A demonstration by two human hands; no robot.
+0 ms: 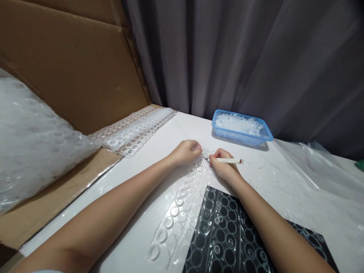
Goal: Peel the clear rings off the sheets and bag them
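Note:
My left hand (187,151) is closed, pinching the far end of a clear plastic strip (176,206) moulded with rows of rings. The strip runs toward me across the white table (136,242). My right hand (224,165) is closed around a thin white stick-like tool (229,160) with a red tip, its point at the strip's end right beside my left fingers. More clear ring sheets lie over a black mat (227,235) under my right forearm.
A blue basket (241,134) holding several clear rings stands at the back near the grey curtain (256,57). Stacked ring strips (133,132) lie at left by a cardboard sheet (71,68). A bag of rings (31,140) sits far left; a clear plastic bag (315,167) lies right.

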